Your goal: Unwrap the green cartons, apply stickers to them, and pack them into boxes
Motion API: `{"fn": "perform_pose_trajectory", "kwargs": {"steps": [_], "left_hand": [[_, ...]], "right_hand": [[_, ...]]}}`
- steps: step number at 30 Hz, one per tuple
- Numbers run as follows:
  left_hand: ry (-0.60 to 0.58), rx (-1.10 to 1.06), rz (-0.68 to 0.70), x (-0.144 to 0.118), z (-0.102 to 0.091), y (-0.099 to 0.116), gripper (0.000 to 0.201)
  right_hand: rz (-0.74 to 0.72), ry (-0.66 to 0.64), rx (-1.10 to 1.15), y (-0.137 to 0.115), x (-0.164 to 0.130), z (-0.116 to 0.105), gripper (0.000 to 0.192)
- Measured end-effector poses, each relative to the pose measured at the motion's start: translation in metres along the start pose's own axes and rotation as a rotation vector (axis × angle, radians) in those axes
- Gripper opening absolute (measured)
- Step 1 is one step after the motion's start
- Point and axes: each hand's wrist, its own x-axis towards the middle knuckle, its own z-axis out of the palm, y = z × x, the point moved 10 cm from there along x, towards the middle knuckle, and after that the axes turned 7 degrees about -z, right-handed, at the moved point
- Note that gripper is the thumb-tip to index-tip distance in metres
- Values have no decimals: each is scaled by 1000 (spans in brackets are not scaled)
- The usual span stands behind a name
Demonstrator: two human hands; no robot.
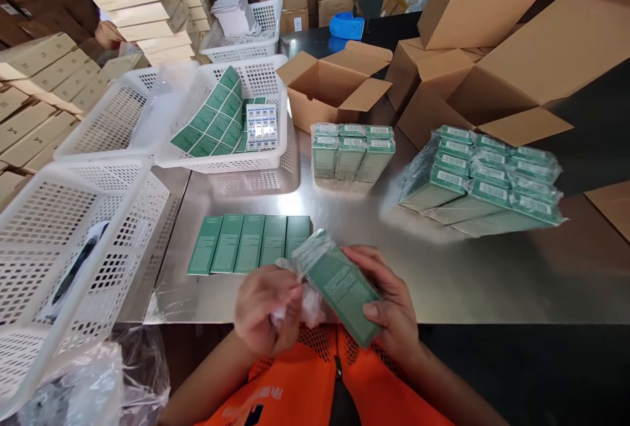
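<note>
Bright overhead light, glare on the steel table (472, 281), wide-angle bending at edges, blurred patch top left

- The box (344, 291) in the hands is showing dark green under clear, shiny film.
- The five flat boxes (250, 243) on the table are showing the same green.
- The label sheets (212, 117) are showing a green grid with white lines.
- The baskets (73, 229) are looking white, with a pattern of small square holes.
- The vest (315, 380) is glowing orange.
- The cartons (335, 85) are looking plain brown.
</note>
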Motion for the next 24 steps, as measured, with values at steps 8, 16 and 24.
{"fn": "perform_pose_trajectory", "kwargs": {"steps": [8, 16, 24], "left_hand": [[-278, -562, -789, -72, 81, -48, 19], [-603, -486, -884, -68, 81, -65, 41], [-727, -456, -907, -78, 76, -56, 33]], "right_hand": [[-64, 520, 242, 13, -21, -24, 46], [352, 93, 280, 48, -2, -16, 71], [318, -29, -109, 35, 27, -13, 53]]}}
